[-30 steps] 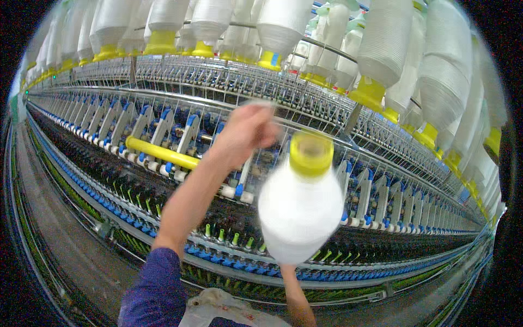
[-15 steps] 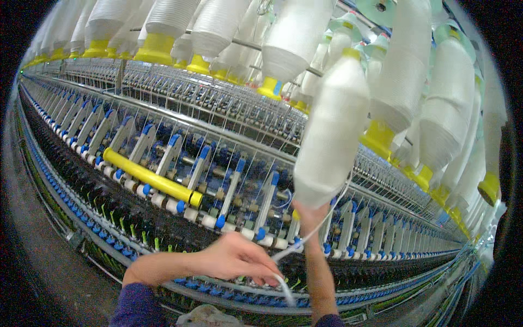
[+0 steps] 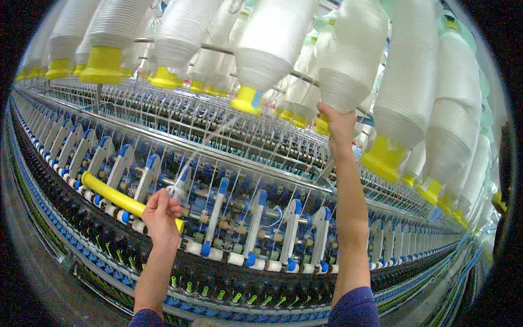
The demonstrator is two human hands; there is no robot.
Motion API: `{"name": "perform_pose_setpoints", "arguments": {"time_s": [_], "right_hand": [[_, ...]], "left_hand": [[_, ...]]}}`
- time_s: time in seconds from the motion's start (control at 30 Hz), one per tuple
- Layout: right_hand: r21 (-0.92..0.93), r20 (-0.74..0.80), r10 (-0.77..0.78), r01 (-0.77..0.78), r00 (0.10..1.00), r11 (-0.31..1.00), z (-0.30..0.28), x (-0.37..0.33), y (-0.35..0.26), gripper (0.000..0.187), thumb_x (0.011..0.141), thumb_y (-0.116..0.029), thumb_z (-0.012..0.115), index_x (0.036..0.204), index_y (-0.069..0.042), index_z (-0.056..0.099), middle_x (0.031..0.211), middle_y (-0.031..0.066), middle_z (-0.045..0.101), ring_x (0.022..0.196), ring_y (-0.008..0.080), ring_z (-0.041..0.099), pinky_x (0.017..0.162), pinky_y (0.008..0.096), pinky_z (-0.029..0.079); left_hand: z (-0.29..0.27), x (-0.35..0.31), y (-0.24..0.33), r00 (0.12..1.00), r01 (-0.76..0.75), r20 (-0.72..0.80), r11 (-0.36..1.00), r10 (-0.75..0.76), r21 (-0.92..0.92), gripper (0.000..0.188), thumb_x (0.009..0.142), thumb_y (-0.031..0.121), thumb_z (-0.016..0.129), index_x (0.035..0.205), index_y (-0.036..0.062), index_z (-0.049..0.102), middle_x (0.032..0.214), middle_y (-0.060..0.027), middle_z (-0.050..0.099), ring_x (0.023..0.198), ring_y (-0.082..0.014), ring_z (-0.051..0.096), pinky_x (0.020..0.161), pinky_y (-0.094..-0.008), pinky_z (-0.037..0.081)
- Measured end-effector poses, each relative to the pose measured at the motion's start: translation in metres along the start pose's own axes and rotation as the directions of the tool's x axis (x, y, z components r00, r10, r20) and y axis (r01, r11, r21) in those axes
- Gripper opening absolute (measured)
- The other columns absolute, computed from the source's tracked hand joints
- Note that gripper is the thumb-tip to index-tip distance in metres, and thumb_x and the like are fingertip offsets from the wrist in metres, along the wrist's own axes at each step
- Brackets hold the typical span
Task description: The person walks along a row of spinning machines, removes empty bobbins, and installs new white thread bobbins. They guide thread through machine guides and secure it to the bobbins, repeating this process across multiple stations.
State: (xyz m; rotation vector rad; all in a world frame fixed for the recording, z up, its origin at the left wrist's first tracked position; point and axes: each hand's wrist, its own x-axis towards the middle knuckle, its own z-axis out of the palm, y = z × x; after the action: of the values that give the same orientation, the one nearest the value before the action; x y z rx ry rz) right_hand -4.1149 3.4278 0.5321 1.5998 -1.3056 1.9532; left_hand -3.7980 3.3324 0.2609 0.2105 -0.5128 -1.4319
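Note:
My right hand (image 3: 340, 129) is raised and wrapped around the lower end of a white roving bobbin (image 3: 351, 57), which stands upright among the hanging bobbins. Part of a yellow bobbin base shows beside the fingers. Lower and to the left, my left hand (image 3: 162, 215) pinches a white roving strand (image 3: 188, 166). The strand is blurred and runs upward from the fingertips. Just behind that hand, a bare yellow tube (image 3: 117, 197) lies across the white rollers of the spinning frame; its right end shows past my wrist.
Rows of white bobbins with yellow bases (image 3: 385, 158) hang overhead on both sides. Grey arms with blue tips (image 3: 256, 218) line the machine in front. Below them run green-tipped spindles (image 3: 237, 297) and a metal rail (image 3: 158, 143) crosses behind.
My right hand has lifted the bobbin up into the hanging row. My left hand has moved left and up with the strand. The view has shifted slightly to the right.

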Motion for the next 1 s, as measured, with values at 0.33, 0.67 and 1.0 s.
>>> {"name": "perform_pose_setpoints", "arguments": {"time_s": [0.33, 0.67, 1.0], "right_hand": [[0.378, -0.019, 0.120, -0.104, 0.993, 0.920, -0.030, -0.022, 0.074, 0.035, 0.089, -0.025, 0.057, 0.114, -0.001, 0.049, 0.108, 0.0099, 0.058, 0.096, 0.0198, 0.058, 0.084, 0.0339, 0.046], [0.131, -0.239, -0.095, 0.129, 0.966, 0.983, -0.029, 0.091, 0.098, 0.022, 0.084, -0.021, 0.059, 0.090, 0.000, 0.058, 0.082, 0.0084, 0.060, 0.077, 0.0210, 0.061, 0.070, 0.0342, 0.049], [-0.734, 0.367, 0.277, 0.094, 0.888, 0.673, -0.030, -0.026, 0.262, 0.030, 0.071, -0.026, 0.069, 0.076, 0.003, 0.068, 0.067, 0.0155, 0.064, 0.065, 0.0245, 0.064, 0.063, 0.0365, 0.051]], "left_hand": [[0.247, -0.022, -0.154, -0.007, -0.943, 0.918, 0.302, 0.397, -0.138, 0.038, 0.086, 0.012, 0.050, 0.121, -0.0028, 0.050, 0.125, -0.0206, 0.052, 0.115, -0.0368, 0.050, 0.099, -0.0459, 0.038], [0.398, 0.025, -0.188, 0.163, -0.983, 0.830, 0.162, 0.534, 0.089, 0.030, 0.081, 0.012, 0.053, 0.109, 0.0021, 0.054, 0.105, -0.0199, 0.053, 0.105, -0.0351, 0.048, 0.086, -0.0457, 0.038], [0.195, -0.016, -0.286, 0.779, 0.060, 0.502, 0.843, -0.374, 0.535, 0.020, 0.075, 0.002, 0.059, 0.095, 0.0012, 0.057, 0.082, -0.0129, 0.059, 0.084, -0.0242, 0.057, 0.072, -0.0373, 0.045]]}}
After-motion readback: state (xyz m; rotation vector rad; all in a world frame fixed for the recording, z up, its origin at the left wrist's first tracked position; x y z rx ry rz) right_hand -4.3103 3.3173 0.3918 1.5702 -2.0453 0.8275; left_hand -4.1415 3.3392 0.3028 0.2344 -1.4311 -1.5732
